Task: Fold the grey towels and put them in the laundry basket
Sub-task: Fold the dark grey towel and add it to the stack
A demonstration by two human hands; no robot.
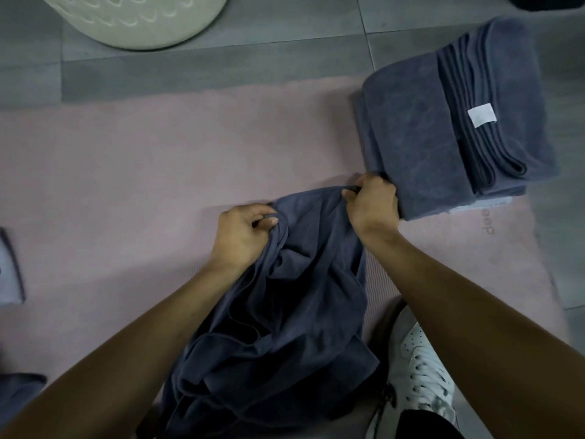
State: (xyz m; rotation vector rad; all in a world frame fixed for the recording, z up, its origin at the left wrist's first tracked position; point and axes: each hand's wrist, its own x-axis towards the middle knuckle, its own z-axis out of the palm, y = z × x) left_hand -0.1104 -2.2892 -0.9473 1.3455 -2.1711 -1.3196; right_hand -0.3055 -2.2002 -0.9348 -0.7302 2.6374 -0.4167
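- Your forearms come in from the bottom of the frame, and between them the loose towel (278, 312) hangs in a crumpled bunch, trailing down toward your shoe (421, 369) at lower right.
- Left hand (242, 237): fingers curled tight, pinching a bunched bit of the towel's top edge, just left of centre.
- Right hand (372, 202): thumb and fingers clamped on the same edge a little further right. Both grips sit close together, with a short stretch of hem between them.
- So you're at the very start of a fold, I'd say: hunting for the corners, nothing flattened yet.
- Next move, my guess: slide your hands apart along that hem until you hit both corners, then spread the towel flat on the pink mat (126, 169) before folding. There's bare mat to the left and centre.
- Stack (449, 128) of folded towels sits at upper right, touching or just beside your right knuckles, so watch you don't drag it.
- Basket (136, 17) is at the upper left edge, well away from your hands. Can't see inside it, so no idea if any towels are in there yet.
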